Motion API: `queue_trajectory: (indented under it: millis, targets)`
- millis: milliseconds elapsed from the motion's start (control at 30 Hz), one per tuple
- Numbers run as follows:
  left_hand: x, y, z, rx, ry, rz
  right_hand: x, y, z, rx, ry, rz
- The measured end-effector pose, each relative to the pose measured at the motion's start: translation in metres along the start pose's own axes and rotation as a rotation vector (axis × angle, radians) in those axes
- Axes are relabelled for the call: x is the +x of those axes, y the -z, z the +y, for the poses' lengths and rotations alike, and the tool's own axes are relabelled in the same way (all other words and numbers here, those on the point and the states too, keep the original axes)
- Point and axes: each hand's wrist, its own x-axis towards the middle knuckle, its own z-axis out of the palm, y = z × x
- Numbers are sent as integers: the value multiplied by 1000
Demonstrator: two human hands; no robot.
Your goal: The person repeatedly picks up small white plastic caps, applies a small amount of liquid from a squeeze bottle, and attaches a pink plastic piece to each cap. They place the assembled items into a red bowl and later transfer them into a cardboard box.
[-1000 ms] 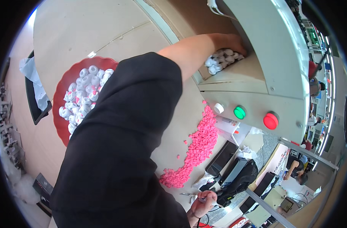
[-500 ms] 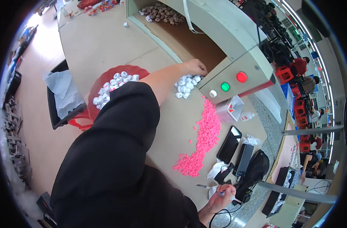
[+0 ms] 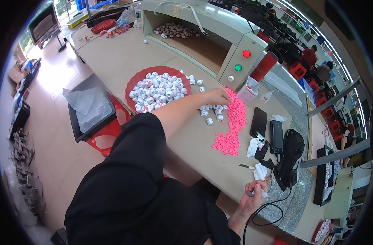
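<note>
My left hand (image 3: 217, 97) reaches out over the table, fingers bent down and pressed together at the edge of a strip of small pink pieces (image 3: 235, 116). Small round white pieces (image 3: 209, 121) lie just beneath and beside it; whatever its fingertips hold is hidden. Left of that forearm, a red bowl (image 3: 131, 83) is heaped with more white pieces, some with pink spots. At the lower right, my right hand (image 3: 252, 198) is closed around a small pale bottle with a pointed tip (image 3: 266, 195). A small knife blade (image 3: 247, 166) lies on the table near it.
A machine with an open chamber (image 3: 231, 53) stands behind, brown pieces inside. On the right are a white box (image 3: 248, 90), squeeze bottle (image 3: 266, 97), phone (image 3: 258, 123), power bank (image 3: 276, 136), black pouch (image 3: 292, 153) and cable (image 3: 262, 223). A black bin (image 3: 82, 132) sits on a red stool.
My left hand has come from the machine's opening toward the pink strip, and white pieces now lie closer to it. The view has shifted, showing more of the bowl. My right hand keeps its bottle.
</note>
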Motion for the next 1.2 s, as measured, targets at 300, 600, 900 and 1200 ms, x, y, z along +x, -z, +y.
queue_trajectory:
  millis: [300,600,900,1200]
  targets:
    - [-14,134,-51,889,441,114,36,-45,9,-245,-248,-197]
    - [36,108,-77,780,448,-536,134,-102,70,-585,-179,-371]
    - [5,28,-65,845,155,-422,226,-138,171,-883,125,-566]
    - [-5,30,-5,883,120,-389,225,-119,159,-821,-55,-515]
